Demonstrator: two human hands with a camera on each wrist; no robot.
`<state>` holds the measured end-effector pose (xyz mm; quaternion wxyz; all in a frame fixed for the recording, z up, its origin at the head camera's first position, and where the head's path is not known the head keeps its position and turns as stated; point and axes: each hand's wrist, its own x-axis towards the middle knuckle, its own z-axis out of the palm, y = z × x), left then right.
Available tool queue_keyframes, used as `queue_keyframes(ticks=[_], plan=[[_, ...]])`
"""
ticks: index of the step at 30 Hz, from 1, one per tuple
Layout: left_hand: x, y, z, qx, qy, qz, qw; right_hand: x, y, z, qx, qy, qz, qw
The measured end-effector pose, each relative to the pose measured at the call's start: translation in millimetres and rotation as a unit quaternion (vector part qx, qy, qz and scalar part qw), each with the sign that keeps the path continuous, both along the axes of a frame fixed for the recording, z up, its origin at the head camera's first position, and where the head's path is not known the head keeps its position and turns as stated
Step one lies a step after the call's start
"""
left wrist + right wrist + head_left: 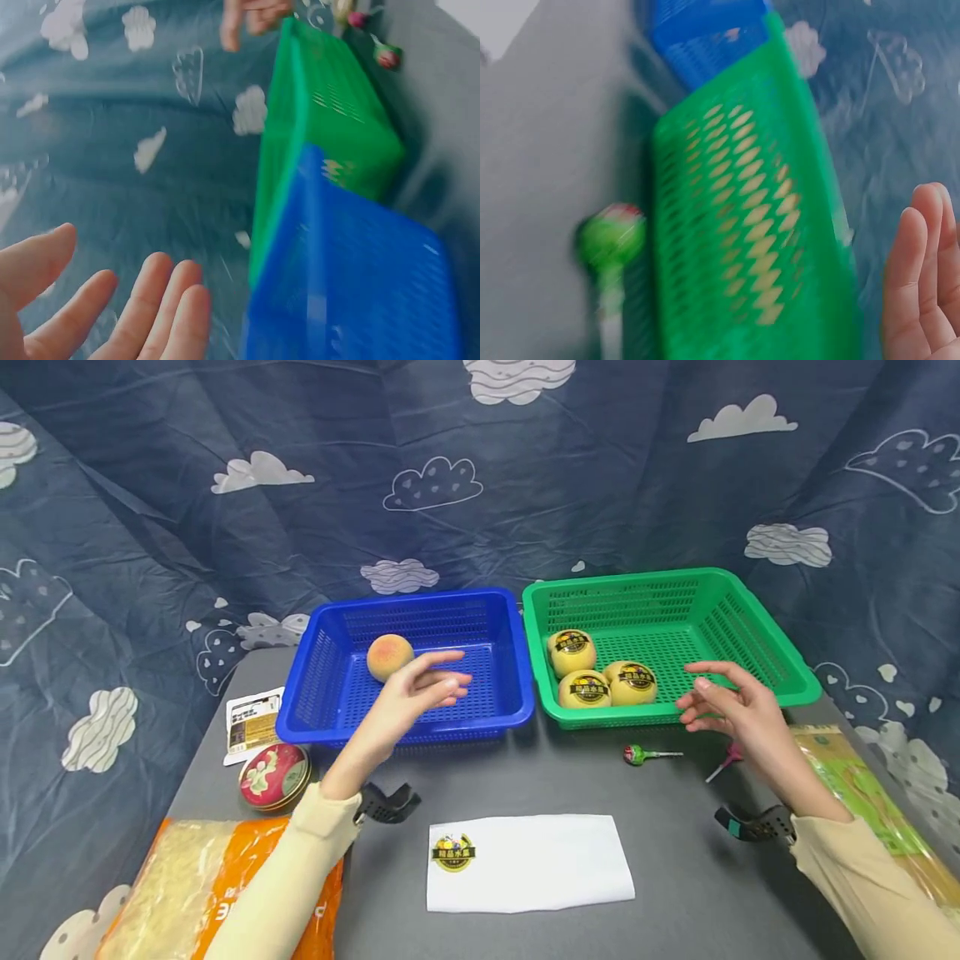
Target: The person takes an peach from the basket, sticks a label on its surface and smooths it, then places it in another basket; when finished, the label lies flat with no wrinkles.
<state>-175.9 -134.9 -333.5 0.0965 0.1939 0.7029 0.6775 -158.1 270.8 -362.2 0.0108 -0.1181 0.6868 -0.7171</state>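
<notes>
My left hand [423, 683] hovers over the front right part of the blue basket [525, 693], fingers loosely bent and holding nothing. In that basket a peach [389, 657] lies toward the left, just behind the hand. My right hand [729, 702], empty too, is above the front rim of the green basket [802, 689]. Three pale yellow round fruits with black-and-gold labels, one of them a front fruit [633, 683], sit together at that basket's left end. Both wrist views show straightened fingers, such as the left fingers [150, 307] and right fingers [906, 285], beside the baskets.
A white sheet [540, 868] bearing one label sticker [453, 852] lies at the front. Between it and the green basket are a green lollipop [635, 755] and a pink lollipop [733, 752]. A red tin [272, 775], white packet [251, 722], orange bag [247, 852] and green-brown package [862, 785] flank the table.
</notes>
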Motion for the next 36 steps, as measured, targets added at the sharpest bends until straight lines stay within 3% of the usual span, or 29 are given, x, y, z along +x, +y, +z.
queue_keyframes(ticks=[5,9,15,16,17,22,23,27,32,36], plan=[[31.0,-44,-25.5,-0.024,-0.05,0.018,0.9983,-29.1,-38,25.0,0.038,0.024,0.029,0.999],[45.3,-66,-45.3,-0.017,-0.077,0.038,0.9962,-57.2,-80,42.2,0.068,0.043,0.064,0.995],[48.9,-80,-64.3,0.005,-0.086,0.085,0.9926,-103.1,-153,52.3,0.088,0.045,0.115,0.988],[42.2,-85,-78.3,0.023,-0.081,0.081,0.9931,-110.3,-166,51.9,0.09,0.047,0.123,0.987],[41.0,-86,-80.6,0.027,-0.083,0.091,0.9921,-117.1,-179,51.0,0.092,0.05,0.132,0.986],[36.4,-85,-87.1,0.051,-0.092,0.129,0.986,-143.2,-240,38.4,0.111,0.055,0.166,0.978],[41.7,-81,-75.8,0.037,-0.101,0.149,0.9829,-147.0,-251,34.6,0.116,0.054,0.168,0.977],[39.8,-76,-76.0,0.032,-0.114,0.179,0.9767,-157.5,-287,18.6,0.136,0.055,0.16,0.976],[37.2,-76,-77.3,0.036,-0.111,0.183,0.9762,-158.6,-322,3.4,0.147,0.03,0.141,0.979],[36.3,-77,-78.3,0.037,-0.111,0.183,0.9762,-152.7,-341,-6.5,0.152,-0.015,0.169,0.974]])
